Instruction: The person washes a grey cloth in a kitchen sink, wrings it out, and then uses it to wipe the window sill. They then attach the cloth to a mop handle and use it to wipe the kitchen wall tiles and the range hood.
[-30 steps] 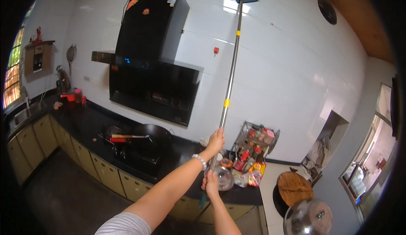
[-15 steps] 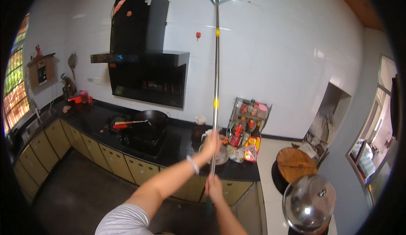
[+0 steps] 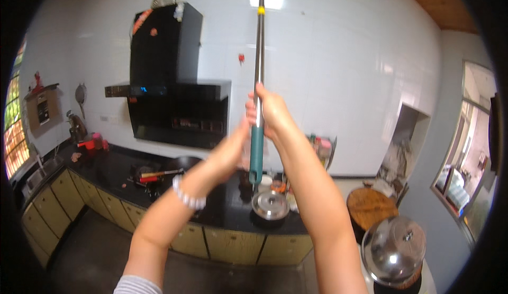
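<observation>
A long metal pole (image 3: 260, 56) with yellow bands rises upright in front of the wall. Its teal handle (image 3: 256, 154) is at the lower end, and its top runs out of the picture. My right hand (image 3: 269, 109) is wrapped round the metal just above the handle. Lower down, my left hand (image 3: 233, 148), with a pale bead bracelet (image 3: 188, 194) on the wrist, is beside the teal handle. Motion smears its fingers, so whether it grips the handle is unclear. Whatever the pole carries at its top is out of sight.
A black range hood (image 3: 180, 103) juts from the white tiled wall at left. Below runs a black counter (image 3: 119, 164) with a wok and a lidded metal pot (image 3: 270, 205). At right are a round wooden lid (image 3: 372, 209) and a large domed metal lid (image 3: 394, 249).
The pole has gone up, taking its flat triangular mop head out of view. My right hand has risen with it and is now above my left hand, which has shifted left and down the pole.
</observation>
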`<state>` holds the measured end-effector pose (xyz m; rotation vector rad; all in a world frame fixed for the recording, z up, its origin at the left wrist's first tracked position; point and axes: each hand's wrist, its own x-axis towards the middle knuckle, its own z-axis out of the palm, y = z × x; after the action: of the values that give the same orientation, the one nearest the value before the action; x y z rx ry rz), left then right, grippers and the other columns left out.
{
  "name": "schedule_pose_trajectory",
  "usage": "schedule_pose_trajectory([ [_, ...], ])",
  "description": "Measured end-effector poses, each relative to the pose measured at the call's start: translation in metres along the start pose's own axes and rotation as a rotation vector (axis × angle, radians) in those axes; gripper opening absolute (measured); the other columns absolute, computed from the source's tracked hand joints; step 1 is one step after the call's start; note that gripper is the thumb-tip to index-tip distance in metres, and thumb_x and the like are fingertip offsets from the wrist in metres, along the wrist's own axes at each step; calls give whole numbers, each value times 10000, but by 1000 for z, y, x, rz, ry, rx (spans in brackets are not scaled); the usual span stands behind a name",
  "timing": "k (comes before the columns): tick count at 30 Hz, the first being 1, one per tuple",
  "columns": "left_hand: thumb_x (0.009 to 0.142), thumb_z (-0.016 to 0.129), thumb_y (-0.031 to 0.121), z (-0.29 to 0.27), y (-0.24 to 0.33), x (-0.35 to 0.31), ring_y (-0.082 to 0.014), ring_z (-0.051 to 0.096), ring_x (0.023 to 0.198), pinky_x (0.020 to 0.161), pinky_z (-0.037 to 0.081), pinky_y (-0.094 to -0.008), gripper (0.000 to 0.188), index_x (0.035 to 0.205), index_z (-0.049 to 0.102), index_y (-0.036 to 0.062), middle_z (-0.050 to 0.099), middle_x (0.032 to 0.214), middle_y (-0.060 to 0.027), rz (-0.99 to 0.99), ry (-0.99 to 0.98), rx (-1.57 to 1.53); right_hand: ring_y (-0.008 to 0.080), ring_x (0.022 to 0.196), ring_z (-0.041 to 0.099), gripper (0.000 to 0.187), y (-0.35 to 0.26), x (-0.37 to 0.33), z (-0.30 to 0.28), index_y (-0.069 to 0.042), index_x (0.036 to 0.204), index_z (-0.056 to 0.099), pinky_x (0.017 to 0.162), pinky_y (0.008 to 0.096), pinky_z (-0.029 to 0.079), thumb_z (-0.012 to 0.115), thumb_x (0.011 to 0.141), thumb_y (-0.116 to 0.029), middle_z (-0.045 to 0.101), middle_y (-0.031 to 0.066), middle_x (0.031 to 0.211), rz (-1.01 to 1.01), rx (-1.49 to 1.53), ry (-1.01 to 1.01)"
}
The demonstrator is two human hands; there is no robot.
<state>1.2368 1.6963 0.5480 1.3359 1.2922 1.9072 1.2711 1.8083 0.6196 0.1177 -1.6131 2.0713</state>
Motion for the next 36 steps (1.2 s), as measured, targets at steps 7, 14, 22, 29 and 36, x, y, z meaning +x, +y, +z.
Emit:
schedule_pose_trajectory([
  [7,976,337,323,-1,19,-58,-75,386,417,388,331,-186,323,1009,442,19,439,601,-19,-52,2,-549,211,488,562,560,0,44,44,40,1264,248,464,344,502,531,816,-144,532,123,692,-636,-688,244],
  [14,960,401,311,8,77,-45,-31,298,380,324,244,-154,276,958,438,37,398,600,8,45,-1,-584,336,887,620,523,-91,93,94,-15,1274,374,754,417,496,490,770,-88,625,210,917,-628,-1166,425],
  [22,945,438,332,-13,13,-45,-19,298,378,313,226,-157,247,908,483,92,406,602,33,-81,57,-699,359,890,599,547,-23,93,70,-91,1331,353,783,430,466,493,803,-123,609,219,967,-723,-1112,466],
  [29,972,345,296,5,-164,-203,-104,348,377,343,268,-227,294,872,478,54,408,548,-13,-365,260,-454,226,652,544,617,192,-54,9,-91,1402,162,644,352,469,430,850,-39,516,177,1061,-726,-830,216],
  [36,978,339,331,7,-82,-144,-101,336,359,337,279,-233,298,864,446,76,415,532,-15,-243,108,-500,131,440,475,597,109,10,18,-167,1389,163,392,269,407,423,868,-34,499,63,672,-567,-673,202],
])
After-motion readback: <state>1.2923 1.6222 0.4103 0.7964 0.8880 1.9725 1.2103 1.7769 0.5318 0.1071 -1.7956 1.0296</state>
